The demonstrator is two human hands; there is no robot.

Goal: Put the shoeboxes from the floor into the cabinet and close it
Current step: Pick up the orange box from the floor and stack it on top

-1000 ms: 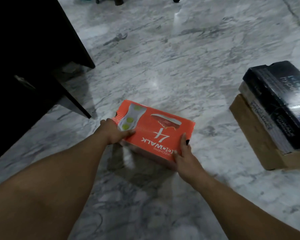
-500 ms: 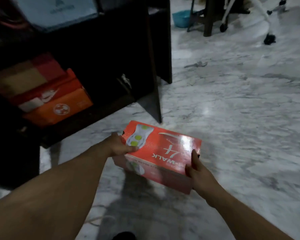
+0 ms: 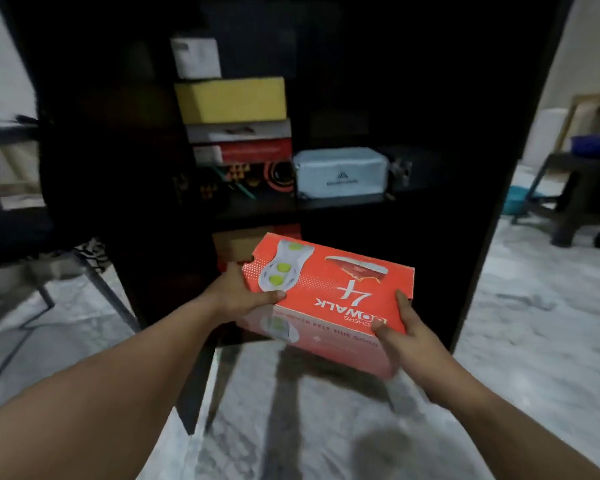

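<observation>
An orange shoebox (image 3: pixel 329 292) with a white sole picture and "WALK 4" lettering hangs in the air in front of the dark cabinet (image 3: pixel 458 174). My left hand (image 3: pixel 238 294) grips its left end, thumb on the lid. My right hand (image 3: pixel 404 336) grips its near right corner. The cabinet stands open, and its lower compartment behind the box is dark. On the shelf above sit a stack of boxes topped by a yellow box (image 3: pixel 231 98) and a pale grey case (image 3: pixel 340 173). A brown box (image 3: pixel 234 245) shows in the lower compartment, partly hidden by the orange shoebox.
The open cabinet door (image 3: pixel 90 161) stands at the left, edge toward me. A metal-framed chair (image 3: pixel 32 289) is at far left. A dark stool (image 3: pixel 575 199) and a blue tub stand at the right on the marble floor (image 3: pixel 534 341).
I have lifted the orange shoebox off the floor and turned left with it to face the cabinet. The stacked boxes on the floor at the right have left the view.
</observation>
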